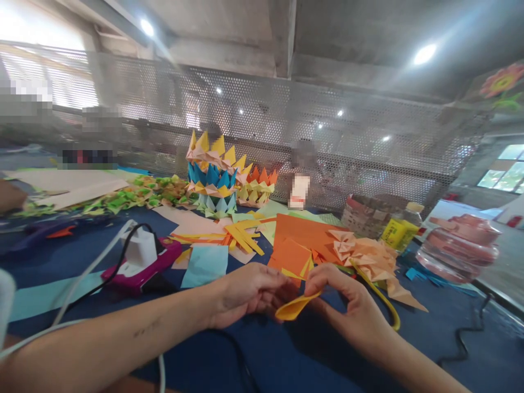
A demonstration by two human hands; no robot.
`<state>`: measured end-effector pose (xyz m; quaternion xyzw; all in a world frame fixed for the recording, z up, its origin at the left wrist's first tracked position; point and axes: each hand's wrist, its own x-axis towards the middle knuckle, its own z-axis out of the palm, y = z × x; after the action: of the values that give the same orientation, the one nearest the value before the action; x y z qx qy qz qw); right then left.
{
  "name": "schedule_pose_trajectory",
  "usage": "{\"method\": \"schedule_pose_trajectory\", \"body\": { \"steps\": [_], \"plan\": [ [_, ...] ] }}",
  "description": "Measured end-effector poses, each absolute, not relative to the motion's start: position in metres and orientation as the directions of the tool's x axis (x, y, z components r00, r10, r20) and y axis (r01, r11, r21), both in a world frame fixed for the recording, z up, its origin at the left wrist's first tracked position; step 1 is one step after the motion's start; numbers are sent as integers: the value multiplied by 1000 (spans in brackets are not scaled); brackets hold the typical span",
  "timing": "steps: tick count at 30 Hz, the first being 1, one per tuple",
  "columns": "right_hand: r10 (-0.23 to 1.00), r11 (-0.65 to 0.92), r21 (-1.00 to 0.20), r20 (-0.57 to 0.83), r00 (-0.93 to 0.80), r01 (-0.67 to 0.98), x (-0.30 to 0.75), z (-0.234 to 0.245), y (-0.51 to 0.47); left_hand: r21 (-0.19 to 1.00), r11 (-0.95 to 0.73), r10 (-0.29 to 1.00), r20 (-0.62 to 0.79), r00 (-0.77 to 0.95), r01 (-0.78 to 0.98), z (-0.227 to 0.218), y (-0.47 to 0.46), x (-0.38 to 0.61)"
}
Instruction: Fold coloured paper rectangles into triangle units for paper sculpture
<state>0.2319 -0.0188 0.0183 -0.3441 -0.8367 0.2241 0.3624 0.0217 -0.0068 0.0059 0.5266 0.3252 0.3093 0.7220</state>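
The person's right hand (354, 300) has a folded piece of yellow paper (291, 310) pinched between thumb and fingers, held up over the dark blue tabletop (323, 363). The left hand (249, 289) is right beside it, fingers curled in; from here I can't tell whether they grip the paper too. Just beyond the hands lie orange paper sheets (290, 254), with a pale blue paper square (208, 262) off to the left and yellow paper strips (243, 238) behind that. Crumpled-looking peach paper pieces (368, 259) sit to the right, near a pink-lidded clear bottle (456, 251). Farther back, pointed paper crowns (215, 188) stand stacked up.
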Motion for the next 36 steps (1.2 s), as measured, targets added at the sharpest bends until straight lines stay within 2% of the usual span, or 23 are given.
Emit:
{"method": "schedule_pose_trajectory", "body": {
  "steps": [6,9,12,15,18,21,24,30,36],
  "plan": [
    [702,675,-652,424,-572,345,230,21,-23,914,362,711,-144,688,-184,9,-12,21],
    [721,676,-631,457,-521,380,230,17,-22,910,346,753,-124,646,-229,7,-11,22],
    [797,604,-638,460,-392,478,230,12,-18,917,295,818,-97,568,-268,8,-8,22],
    [860,510,-702,400,-317,497,230,12,-15,931,231,866,-63,496,-284,9,-7,23],
    [879,463,-728,304,-368,505,228,15,-17,942,179,893,-34,448,-284,10,-7,23],
    [858,481,-671,229,-459,564,226,15,-19,949,140,905,-6,425,-284,10,-8,24],
    [863,479,-612,197,-465,629,225,12,-19,952,128,907,2,421,-279,9,-8,24],
    [868,481,-578,210,-450,659,226,9,-19,947,175,895,-40,443,-269,9,-10,24],
    [838,536,-536,242,-489,652,224,12,-22,899,256,902,-90,422,-356,10,-8,26]
  ]
}}
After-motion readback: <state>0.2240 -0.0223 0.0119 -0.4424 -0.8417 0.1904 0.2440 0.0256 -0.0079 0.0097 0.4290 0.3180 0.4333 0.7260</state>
